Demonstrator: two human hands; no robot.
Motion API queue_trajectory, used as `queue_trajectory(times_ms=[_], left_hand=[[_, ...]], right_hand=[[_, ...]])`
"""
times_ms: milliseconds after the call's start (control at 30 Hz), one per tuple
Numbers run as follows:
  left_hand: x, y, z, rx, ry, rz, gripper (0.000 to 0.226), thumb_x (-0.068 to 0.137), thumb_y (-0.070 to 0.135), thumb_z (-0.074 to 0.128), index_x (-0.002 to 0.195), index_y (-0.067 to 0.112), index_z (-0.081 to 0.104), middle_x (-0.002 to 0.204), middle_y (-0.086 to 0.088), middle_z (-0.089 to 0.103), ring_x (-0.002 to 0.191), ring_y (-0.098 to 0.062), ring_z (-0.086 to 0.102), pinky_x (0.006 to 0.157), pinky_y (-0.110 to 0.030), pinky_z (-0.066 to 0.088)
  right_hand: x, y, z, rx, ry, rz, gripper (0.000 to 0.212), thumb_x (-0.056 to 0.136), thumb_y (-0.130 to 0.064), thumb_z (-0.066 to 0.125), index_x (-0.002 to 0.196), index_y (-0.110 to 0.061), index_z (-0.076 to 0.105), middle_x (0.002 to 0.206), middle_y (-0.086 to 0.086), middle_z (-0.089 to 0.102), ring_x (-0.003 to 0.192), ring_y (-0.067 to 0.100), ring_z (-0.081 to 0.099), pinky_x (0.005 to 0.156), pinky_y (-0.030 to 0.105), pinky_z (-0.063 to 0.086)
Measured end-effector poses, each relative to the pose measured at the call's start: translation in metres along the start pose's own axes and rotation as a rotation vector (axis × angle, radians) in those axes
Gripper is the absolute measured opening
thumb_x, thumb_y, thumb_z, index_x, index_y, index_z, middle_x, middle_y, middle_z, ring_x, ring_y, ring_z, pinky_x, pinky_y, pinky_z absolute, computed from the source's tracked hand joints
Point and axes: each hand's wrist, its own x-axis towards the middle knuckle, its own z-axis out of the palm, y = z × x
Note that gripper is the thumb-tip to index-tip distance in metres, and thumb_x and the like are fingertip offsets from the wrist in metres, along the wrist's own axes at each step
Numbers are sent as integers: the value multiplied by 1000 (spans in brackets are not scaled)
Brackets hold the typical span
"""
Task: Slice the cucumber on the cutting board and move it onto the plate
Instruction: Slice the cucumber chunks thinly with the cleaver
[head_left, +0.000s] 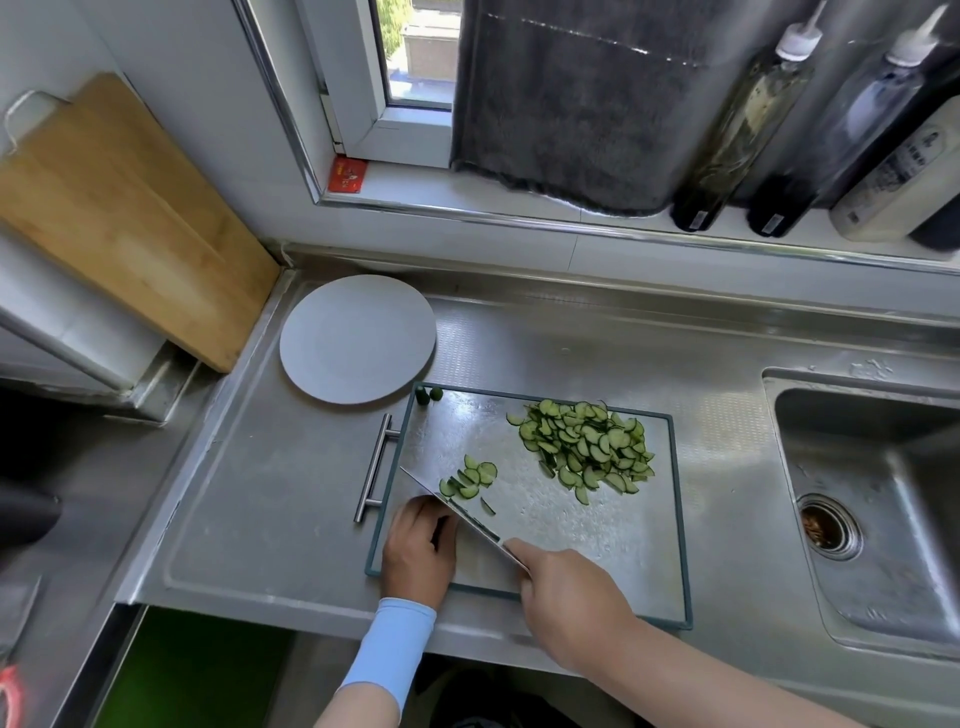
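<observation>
A steel cutting board (597, 525) with a teal rim lies on the counter. A large heap of half-moon cucumber slices (587, 447) sits at its far right, and a small group of fresh slices (470, 479) lies beside the knife (457, 512). My right hand (563, 597) grips the knife handle, blade angled down onto the board. My left hand (418, 548) is curled on the remaining cucumber piece, which is mostly hidden under the fingers. Two cucumber ends (428, 395) rest at the board's far left corner. The white plate (357, 339) stands bare beyond the board.
A sink (878, 499) with a drain lies to the right. A wooden board (119, 218) leans at the far left. Bottles (743, 119) and a grey towel (571, 98) sit on the windowsill. The board's metal handle (376, 467) sticks out on its left.
</observation>
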Motion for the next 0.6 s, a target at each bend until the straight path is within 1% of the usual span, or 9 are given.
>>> queue_trajectory(times_ms=[67, 133, 233, 300, 333, 400, 500, 533, 600], left_hand=[[0, 1, 0, -4, 6, 3, 17, 86, 20, 56, 86, 10, 69, 93, -3, 64, 89, -21, 58, 83, -17, 41], [0, 1, 0, -6, 17, 11, 16, 85, 20, 57, 84, 10, 69, 91, -3, 65, 89, -20, 57, 84, -13, 38], [-1, 0, 1, -6, 28, 23, 15, 85, 20, 59, 83, 10, 70, 88, -3, 64, 88, -20, 57, 85, -13, 38], [-1, 0, 1, -2, 27, 29, 15, 86, 19, 59, 84, 10, 70, 89, -3, 64, 88, -20, 57, 84, -16, 39], [-2, 0, 1, 0, 27, 28, 16, 86, 20, 59, 84, 10, 70, 89, -3, 63, 88, -20, 56, 83, -17, 40], [-2, 1, 2, 8, 30, 20, 17, 86, 20, 58, 83, 9, 71, 89, -4, 62, 88, -20, 55, 81, -18, 41], [-3, 1, 1, 19, 40, 23, 16, 86, 20, 59, 82, 8, 70, 87, -5, 62, 86, -21, 55, 79, -19, 41], [-3, 1, 0, 22, 45, 27, 16, 86, 20, 59, 83, 8, 70, 88, -5, 63, 87, -21, 55, 80, -19, 41], [-4, 2, -1, 28, 56, 30, 17, 87, 21, 58, 84, 8, 70, 90, -6, 65, 88, -21, 55, 82, -18, 41]], right_hand=[[7, -1, 1, 10, -14, 9, 23, 96, -14, 35, 103, -29, 51, 67, -5, 48, 65, 22, 48, 65, 36, 44], [16, -4, 2, 15, -23, 11, 28, 96, -15, 36, 109, -30, 55, 71, -5, 49, 71, 25, 51, 65, 35, 43], [29, -8, 2, 6, -23, 13, 40, 98, -18, 36, 129, -36, 56, 87, 3, 61, 76, 22, 49, 67, 30, 39], [35, -10, 3, 14, -22, 13, 43, 99, -20, 36, 135, -36, 55, 102, 6, 69, 78, 19, 47, 69, 27, 37], [37, -11, 3, 25, -23, 15, 43, 100, -21, 37, 136, -37, 55, 105, 5, 70, 79, 19, 47, 69, 27, 37], [37, -11, 4, 41, -19, 12, 42, 100, -22, 37, 135, -37, 55, 99, 4, 69, 78, 18, 47, 66, 28, 37], [28, -10, 2, 11, 2, -20, 31, 99, -20, 37, 121, -31, 57, 70, -6, 49, 71, 22, 47, 58, 31, 35], [23, -10, 1, -2, 4, -28, 26, 98, -19, 37, 113, -29, 57, 66, -6, 45, 69, 23, 47, 57, 33, 34], [13, -7, 1, -2, 4, -42, 19, 97, -17, 37, 101, -30, 51, 63, -5, 45, 64, 22, 46, 54, 33, 35]])
